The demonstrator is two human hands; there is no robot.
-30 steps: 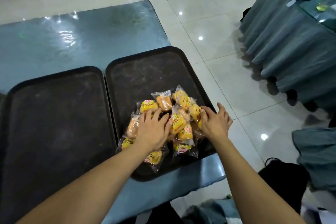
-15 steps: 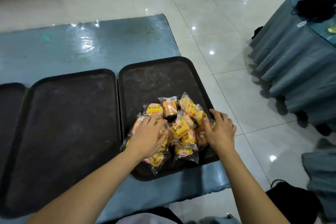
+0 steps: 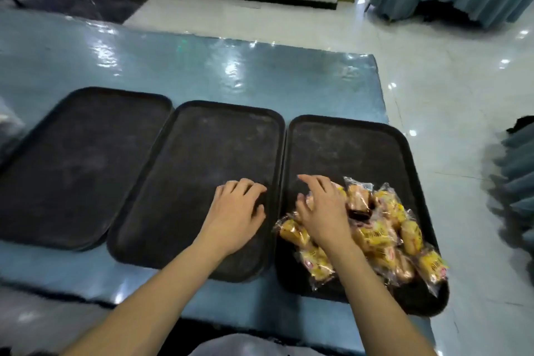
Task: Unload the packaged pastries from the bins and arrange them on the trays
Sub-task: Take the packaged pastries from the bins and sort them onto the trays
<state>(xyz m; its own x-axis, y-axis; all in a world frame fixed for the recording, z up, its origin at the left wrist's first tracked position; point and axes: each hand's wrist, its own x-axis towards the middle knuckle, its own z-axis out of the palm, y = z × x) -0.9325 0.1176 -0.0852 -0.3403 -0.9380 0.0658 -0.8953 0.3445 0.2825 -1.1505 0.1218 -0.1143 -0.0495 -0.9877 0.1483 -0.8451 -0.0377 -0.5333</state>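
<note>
Head view. The packaged pastries (image 3: 372, 228) lay in a loose heap on the near half of the right tray (image 3: 346, 150), directly under and to the right of my right hand (image 3: 323, 211). The packets were short yellow wrappers with no common heading: their long axes pointed in mixed directions, some toward me, some across the tray, and several overlapped. One packet (image 3: 291, 233) lay just left of my right wrist, its long axis running diagonally from the tray's left rim toward me. Another (image 3: 433, 266) sat at the heap's near right corner, tilted toward the tray's near rim.

My right hand rested palm down on the left side of the heap, fingers spread and slightly bent, fingertips pointing away from me and to the left. It touched the packets beneath it; whether any packet was pinched under the palm I could not tell. The forearm ran up from the lower right, crossing the tray's near rim.

My left hand (image 3: 237, 211) lay palm down on the bare surface of the middle tray (image 3: 202, 153), just left of the rim shared with the right tray. Its fingers were loosely curled, the tips touching the tray, holding nothing. The forearm came from the lower left across the table (image 3: 173, 66).

Further left of that hand, the left tray (image 3: 81, 159) lay beside the middle one.
</note>
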